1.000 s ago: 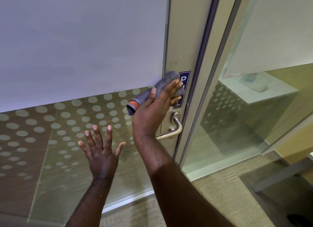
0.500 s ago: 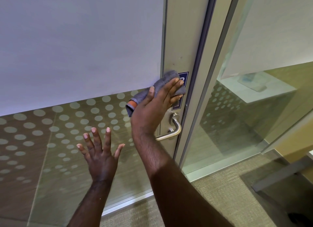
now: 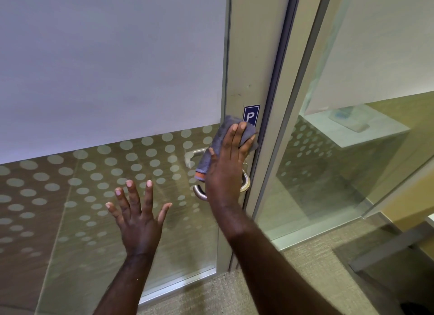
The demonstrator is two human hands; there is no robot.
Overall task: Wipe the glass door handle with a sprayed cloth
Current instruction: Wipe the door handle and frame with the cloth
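Note:
My right hand [image 3: 229,159] presses a folded grey cloth [image 3: 217,145] with an orange-edged corner flat against the door's metal stile, just above the lever handle. The silver lever handle [image 3: 199,193] curves out below my wrist; most of it is hidden behind the hand. My left hand [image 3: 138,218] is spread flat with fingers apart against the dotted glass of the door [image 3: 117,173], lower left of the handle, holding nothing. A blue sign [image 3: 250,113] sits on the stile right above the cloth, partly covered by it.
The door frame [image 3: 277,103] runs beside the stile on the right. A fixed glass panel [image 3: 340,162] stands further right, with a white ledge seen through it. Beige carpet [image 3: 305,279] covers the floor below.
My right hand has turned more upright and slid the cloth slightly down and right along the stile, uncovering more of the blue sign. My left hand stays spread on the glass.

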